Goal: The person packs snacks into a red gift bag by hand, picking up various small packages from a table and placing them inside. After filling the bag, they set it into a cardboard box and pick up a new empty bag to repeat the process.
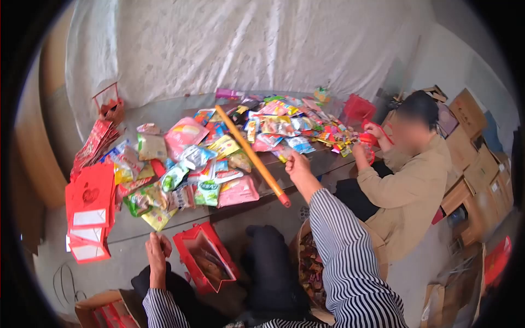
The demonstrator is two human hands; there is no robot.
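My right hand (298, 165) is closed over the table's front side, at the right of the snack pile. Its fingers are pressed together beside a yellow packet (282, 155); whether something is in them I cannot make out. Low on the left is my left hand (158, 249), its fingers curled in and nothing visible in them. Just right of it an upright red gift bag (188, 249) stands open, with packets inside. Colourful snack packets (188, 156) cover much of the table (328, 162). A long orange-yellow pole (249, 150) lies across them, its end past the front edge.
Red paper bags (90, 199) are stacked on the left end. At the right, a person in a tan jacket (415, 186) handles a red item (368, 139). A carton of small wrapped pieces (310, 268) stands by my right arm. Cardboard boxes (465, 126) are piled further right.
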